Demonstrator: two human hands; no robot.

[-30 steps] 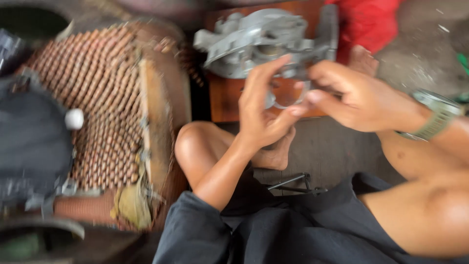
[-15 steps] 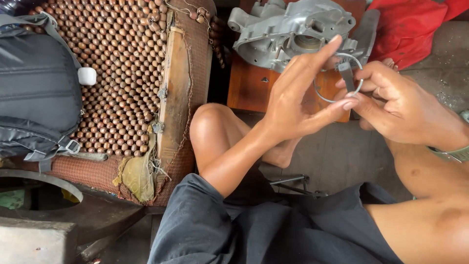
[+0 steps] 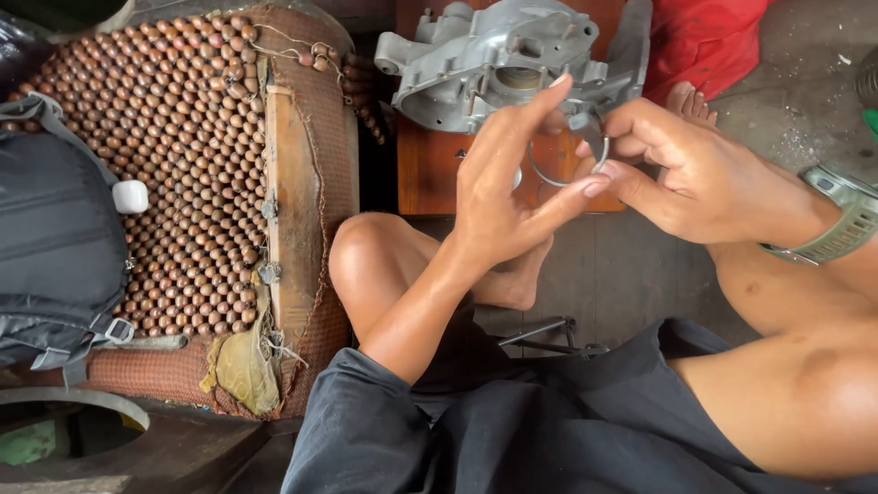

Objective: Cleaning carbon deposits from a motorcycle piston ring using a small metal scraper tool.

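Sitting low on the floor, person in dark shorts (image 3: 512, 430), bare knees up, one bare foot (image 3: 517, 279) tucked under the hands. Thin black metal tool (image 3: 549, 334) lies on the floor just in front of the shorts.

Left hand (image 3: 503, 187) raised, palm toward camera, fingers (image 3: 526, 119) spread apart and long; thumb and a fingertip pinch the near side of a thin metal ring clamp (image 3: 567, 160). Right hand (image 3: 695, 174) comes in from the right, fingers together, pinching the clamp's far side at its small grey tab. So both hands are clamped on the same ring, held in the air just above the near edge of a reddish wooden board (image 3: 430, 174). Green-grey watch (image 3: 837, 220) on right wrist.

Farther back: grey cast-metal engine casing (image 3: 494, 55) sits on the board, just behind the hands. Red cloth (image 3: 709, 41) beyond it at right.

Left side: wooden beaded seat cover (image 3: 183, 174), a small white object (image 3: 131, 196) on it, dark backpack (image 3: 55, 247) on its left edge.
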